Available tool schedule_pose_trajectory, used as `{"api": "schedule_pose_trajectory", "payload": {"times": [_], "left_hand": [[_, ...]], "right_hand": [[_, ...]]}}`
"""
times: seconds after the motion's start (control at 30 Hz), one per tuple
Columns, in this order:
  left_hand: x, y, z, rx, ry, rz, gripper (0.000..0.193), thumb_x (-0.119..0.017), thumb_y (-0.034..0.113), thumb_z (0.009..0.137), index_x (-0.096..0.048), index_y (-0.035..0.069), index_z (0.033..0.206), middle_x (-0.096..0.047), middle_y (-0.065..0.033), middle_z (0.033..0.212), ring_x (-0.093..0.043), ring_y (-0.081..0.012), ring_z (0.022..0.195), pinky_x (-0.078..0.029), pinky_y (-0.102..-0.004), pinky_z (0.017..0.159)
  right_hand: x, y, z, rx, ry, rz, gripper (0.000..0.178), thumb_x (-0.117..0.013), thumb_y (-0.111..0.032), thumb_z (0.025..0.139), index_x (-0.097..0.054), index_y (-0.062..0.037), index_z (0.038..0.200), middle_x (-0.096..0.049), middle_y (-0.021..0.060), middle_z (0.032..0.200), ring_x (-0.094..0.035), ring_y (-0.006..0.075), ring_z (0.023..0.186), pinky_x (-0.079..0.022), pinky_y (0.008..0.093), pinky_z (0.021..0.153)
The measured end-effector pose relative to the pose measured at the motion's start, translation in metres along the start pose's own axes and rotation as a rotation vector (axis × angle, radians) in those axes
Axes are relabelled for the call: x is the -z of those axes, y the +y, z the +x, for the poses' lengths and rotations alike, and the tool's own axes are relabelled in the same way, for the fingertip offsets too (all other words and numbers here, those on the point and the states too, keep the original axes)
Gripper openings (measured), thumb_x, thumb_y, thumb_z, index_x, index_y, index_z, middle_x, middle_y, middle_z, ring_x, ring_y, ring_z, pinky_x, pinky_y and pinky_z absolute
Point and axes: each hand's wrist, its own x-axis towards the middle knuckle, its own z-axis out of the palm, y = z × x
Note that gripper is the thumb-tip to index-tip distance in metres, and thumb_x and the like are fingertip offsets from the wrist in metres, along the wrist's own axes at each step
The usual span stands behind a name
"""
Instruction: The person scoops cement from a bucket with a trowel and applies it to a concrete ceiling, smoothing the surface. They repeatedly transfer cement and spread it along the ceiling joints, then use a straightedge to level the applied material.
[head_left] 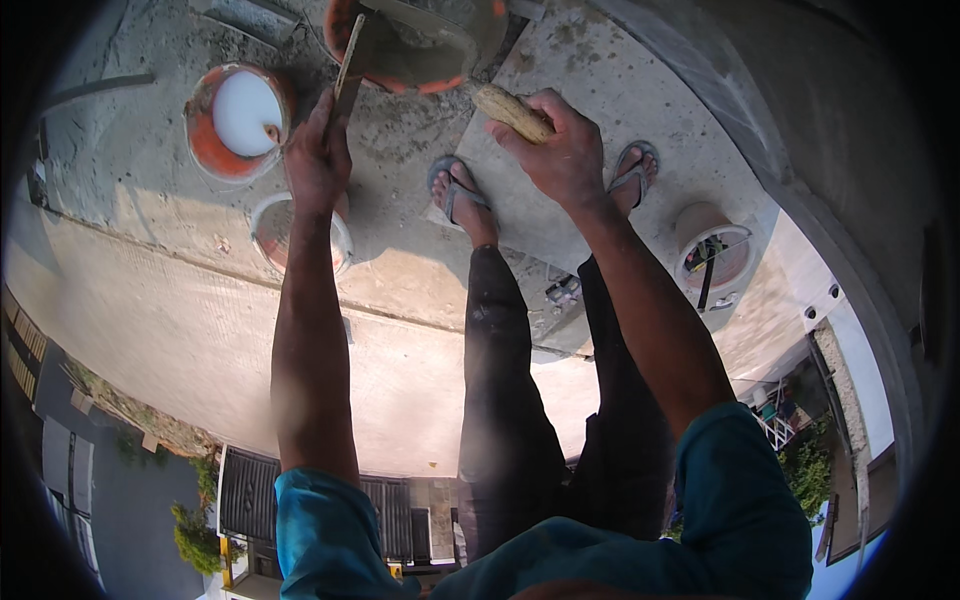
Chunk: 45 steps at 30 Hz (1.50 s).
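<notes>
My left hand [318, 155] is closed around a thin, flat board [349, 65], seen nearly edge-on and pointing away from me. Its far end overlaps the rim of an orange tub [452, 84] that contains wet grey mortar [415, 58]. Over to the right, my right hand [560, 150] grips a thick, worn, tan wooden handle [512, 113]. Whatever tool the handle belongs to, its other end cannot be made out. The handle points toward the tub's right side, without clearly touching it.
An orange bucket [208, 143] with white liquid stands left of my left hand. Below it is a pale bucket [265, 240], partly behind my forearm. Another pale bucket [690, 222] with tools stands right of my sandalled feet. A curved wall [800, 120] rises at the right.
</notes>
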Motion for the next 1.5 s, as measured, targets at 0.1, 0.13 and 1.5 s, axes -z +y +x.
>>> {"api": "schedule_pose_trajectory", "payload": {"times": [0.1,0.13,1.5], "left_hand": [[0.0,0.008,0.003,0.095,-0.039,-0.018,0.044,-0.062,0.008,0.093,-0.057,0.008,0.137,-0.07,-0.0186,0.112,-0.07,-0.0323,0.091,-0.054,-0.0398,0.08],[-0.001,0.015,0.002,0.138,-0.016,-0.055,0.044,-0.062,0.009,0.094,-0.057,0.007,0.138,-0.07,-0.0185,0.115,-0.07,-0.0301,0.094,-0.054,-0.0379,0.083],[-0.129,0.385,0.027,0.938,0.192,-1.534,0.031,-0.067,0.004,0.091,-0.045,0.007,0.112,-0.064,-0.0039,0.102,-0.063,-0.0103,0.087,-0.055,-0.0247,0.071]], "right_hand": [[-0.003,-0.001,0.005,-0.06,-0.038,-0.091,0.042,-0.084,-0.038,0.079,-0.063,-0.0059,0.093,-0.066,0.0058,0.074,-0.06,0.016,0.063,-0.05,0.0326,0.061],[-0.006,0.001,0.009,-0.077,-0.034,-0.129,0.042,-0.084,-0.038,0.079,-0.063,-0.0056,0.094,-0.066,0.0059,0.074,-0.06,0.016,0.063,-0.05,0.0323,0.061],[0.219,0.089,-0.078,-0.631,0.088,1.165,0.028,-0.07,-0.021,0.095,-0.059,-0.016,0.12,-0.068,0.0016,0.109,-0.066,0.0154,0.095,-0.053,0.0331,0.077]]}}
